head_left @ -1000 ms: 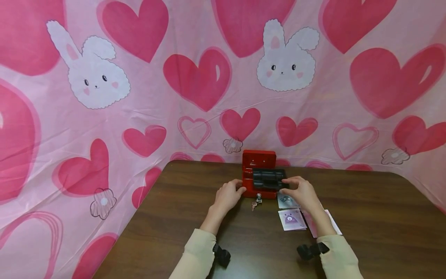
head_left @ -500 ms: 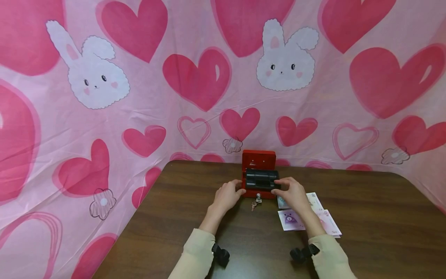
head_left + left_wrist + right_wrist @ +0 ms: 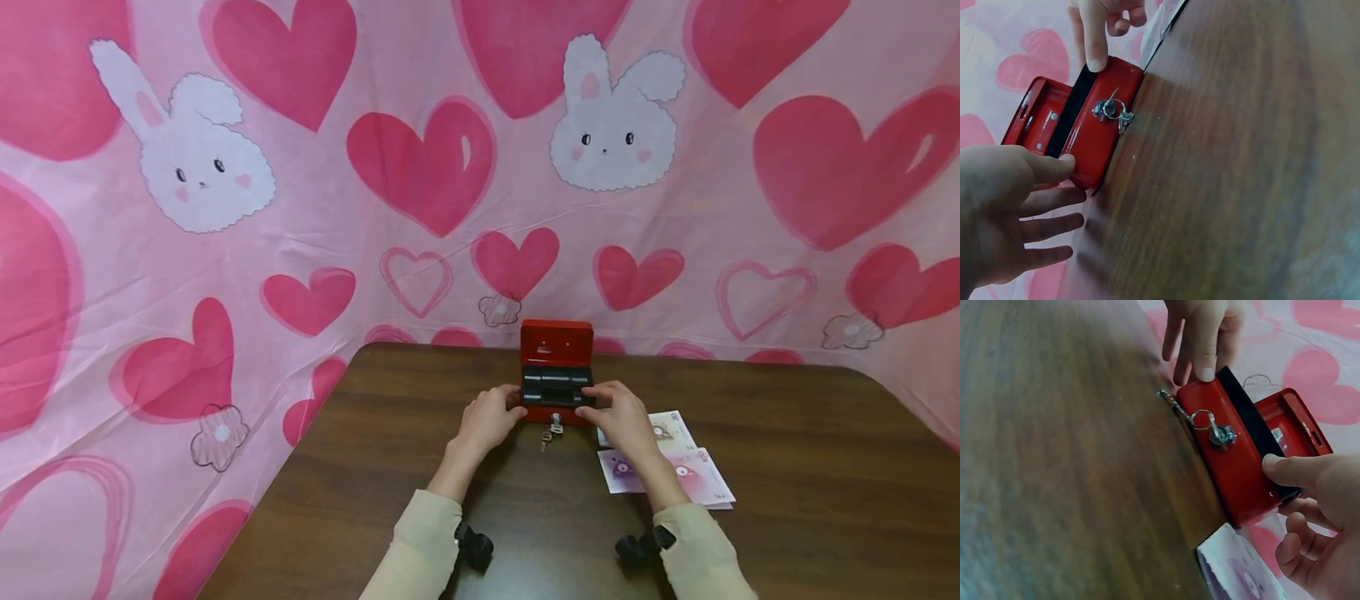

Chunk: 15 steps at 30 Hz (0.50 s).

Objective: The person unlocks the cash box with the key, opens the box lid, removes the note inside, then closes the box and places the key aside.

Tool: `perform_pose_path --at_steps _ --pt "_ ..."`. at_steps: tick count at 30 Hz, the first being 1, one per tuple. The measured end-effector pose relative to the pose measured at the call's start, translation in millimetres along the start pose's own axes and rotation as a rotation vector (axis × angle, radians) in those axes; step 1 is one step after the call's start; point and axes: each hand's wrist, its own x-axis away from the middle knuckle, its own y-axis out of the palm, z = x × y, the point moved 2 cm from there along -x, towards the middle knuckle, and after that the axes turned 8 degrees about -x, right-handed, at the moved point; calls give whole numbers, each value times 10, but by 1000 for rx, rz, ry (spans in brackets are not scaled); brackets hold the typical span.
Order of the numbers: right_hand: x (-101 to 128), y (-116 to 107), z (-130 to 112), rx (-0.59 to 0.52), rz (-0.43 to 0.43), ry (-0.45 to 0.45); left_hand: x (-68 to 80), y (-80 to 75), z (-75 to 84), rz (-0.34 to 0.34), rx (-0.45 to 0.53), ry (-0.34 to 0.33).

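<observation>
A small red cash box (image 3: pixel 534 413) stands at the table's back with its lid (image 3: pixel 557 342) raised. Across its mouth lies a black plastic tray (image 3: pixel 555 387), its long side level with the box's rim in the wrist views. My left hand (image 3: pixel 487 421) holds the box's left end, thumb on the front rim and index finger against the outer wall; the other fingers stretch out straight. At the other end, my right hand (image 3: pixel 624 423) pinches the tray's right end between thumb and index finger. Keys (image 3: pixel 546 438) on a ring hang from the front lock (image 3: pixel 1105 109).
Several play banknotes (image 3: pixel 705 477) lie overlapping to the right of the box, partly under my right forearm. The brown wooden table (image 3: pixel 810 467) reaches to a pink cloth backdrop (image 3: pixel 645 225) with hearts and rabbits close behind the raised lid.
My right hand has moved left with the black tray, from overhanging the box's right side to lining up over its mouth. My left hand has stayed at the box's left end.
</observation>
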Motion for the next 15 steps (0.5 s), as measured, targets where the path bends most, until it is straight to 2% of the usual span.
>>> perform_pose_path --at_steps 8,15 --pt "4 28 -12 33 -6 20 0 -12 13 -13 15 -8" --pt "1 32 10 53 -1 -36 -23 11 7 -16 13 -17"
